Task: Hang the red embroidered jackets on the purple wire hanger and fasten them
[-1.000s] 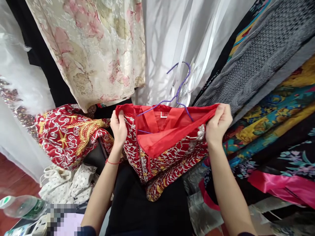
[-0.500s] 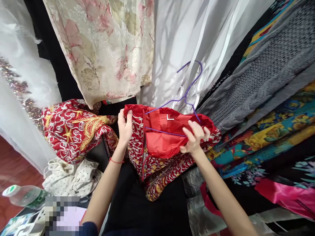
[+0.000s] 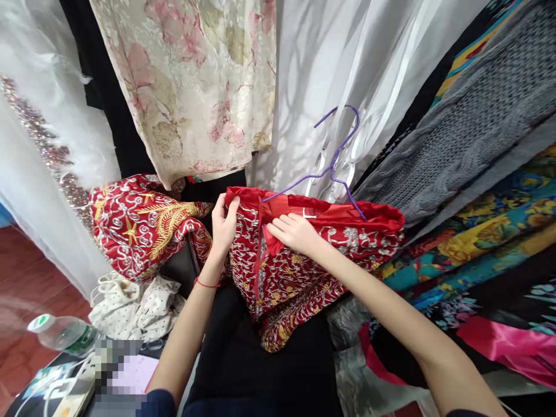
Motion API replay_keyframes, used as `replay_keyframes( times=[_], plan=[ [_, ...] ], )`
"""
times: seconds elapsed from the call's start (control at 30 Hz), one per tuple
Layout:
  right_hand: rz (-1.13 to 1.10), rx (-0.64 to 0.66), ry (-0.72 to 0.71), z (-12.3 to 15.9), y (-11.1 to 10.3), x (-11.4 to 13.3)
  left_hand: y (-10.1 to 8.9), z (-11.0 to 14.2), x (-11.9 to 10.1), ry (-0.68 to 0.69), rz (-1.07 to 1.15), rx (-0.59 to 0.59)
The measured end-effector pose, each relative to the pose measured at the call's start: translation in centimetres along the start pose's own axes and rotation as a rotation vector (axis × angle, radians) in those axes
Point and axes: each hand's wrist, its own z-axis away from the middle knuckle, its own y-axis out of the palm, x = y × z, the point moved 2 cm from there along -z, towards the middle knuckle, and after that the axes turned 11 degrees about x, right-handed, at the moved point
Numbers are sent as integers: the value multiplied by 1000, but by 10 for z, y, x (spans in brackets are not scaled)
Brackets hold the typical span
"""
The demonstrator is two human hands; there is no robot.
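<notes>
A red garment (image 3: 299,272) with silver and gold embroidery and a plain red lining lies across my black-clothed lap. A purple wire hanger (image 3: 332,168) sits in its top opening, the hook standing up above the edge. My left hand (image 3: 225,223) pinches the garment's upper left corner between thumb and fingers. On the front edge of the opening, close to the hanger's left arm, my right hand (image 3: 293,233) grips the fabric with its fingers together. Its fingers partly cover the lining. The hanger's lower bar is hidden behind the front cloth.
More red embroidered cloth (image 3: 139,226) and a dotted white cloth bag (image 3: 134,307) lie on the left. Below them are a plastic bottle (image 3: 65,335) and papers. A floral cloth (image 3: 195,87) hangs ahead; a grey knit (image 3: 469,127) and patterned clothes hang on the right.
My right hand has moved left along the opening, from spread fingers to a grip near the hanger's left arm. The front edge is raised, covering most of the lining. My left hand keeps its corner.
</notes>
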Motion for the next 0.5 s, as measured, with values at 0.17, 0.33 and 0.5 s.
replay_keyframes(
  times=[0.17,0.33,0.5],
  plan=[
    [18,-68,103,-26,-19,-25,-4,1,-4,1,16,58],
    [64,-172,94,-38,-15,-30,-5,7,-7,27,-46,93],
    [1,-196,121,-55,-3,-28,-4,8,-5,13,-94,125]
  ],
)
